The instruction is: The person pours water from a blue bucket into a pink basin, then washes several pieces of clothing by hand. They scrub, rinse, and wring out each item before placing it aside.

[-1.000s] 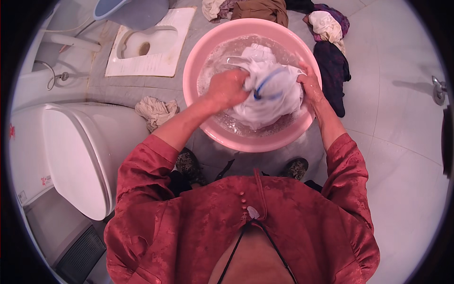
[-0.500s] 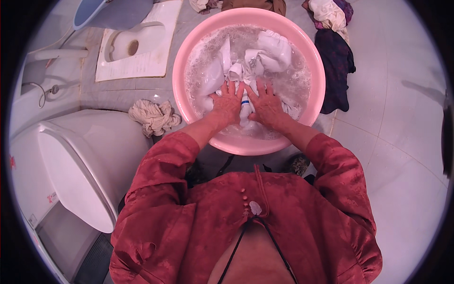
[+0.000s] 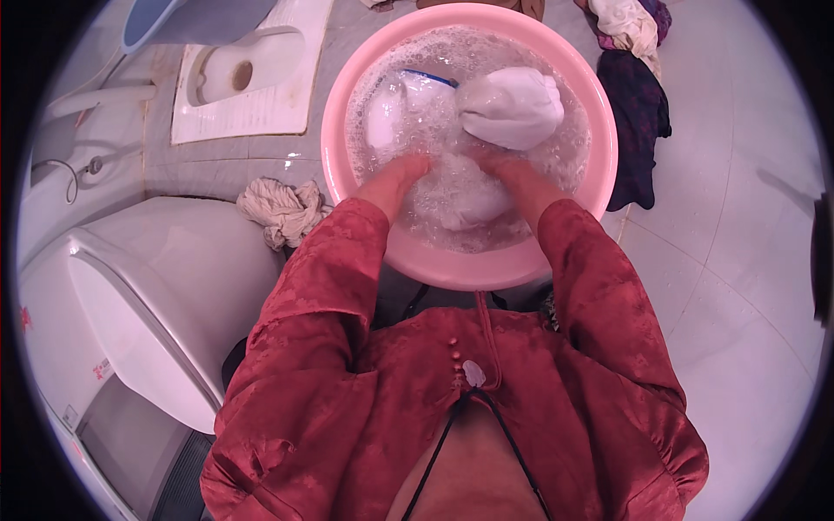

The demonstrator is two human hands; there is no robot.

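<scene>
Head view, looking straight down: a pink basin (image 3: pixel 343 187) sits on the tiled floor (image 3: pixel 747 286), full of sudsy water, and both hands are plunged into it. The left hand (image 3: pixel 415 165) is in up to the wrist at the near left of the wash, the right hand (image 3: pixel 492 161) just beside it, the two close together but not joined. Foam covers the fingers, so I cannot tell whether either hand is gripping cloth or only pressing on it. Between and just below them lies a white garment (image 3: pixel 460 204), soaked and half buried in suds, touching both wrists. Further out, a puffed white bundle of cloth (image 3: pixel 512 108) rides above the water at the far right of the basin, with a thin blue strip (image 3: pixel 430 78) showing at the far left of it. Red sleeves (image 3: pixel 330 269) run down to the basin's near rim.

Left of the basin, a crumpled beige rag (image 3: pixel 282 208) lies on the floor, near the rim, perhaps just touching. Beyond it, a white squat toilet pan (image 3: pixel 252 82) is set in the floor, and a white appliance (image 3: pixel 139 286) fills the near left. On the right, a dark garment (image 3: pixel 638 113) lies against the basin's outer wall, with a pale cloth (image 3: pixel 630 22) piled at its far end.
</scene>
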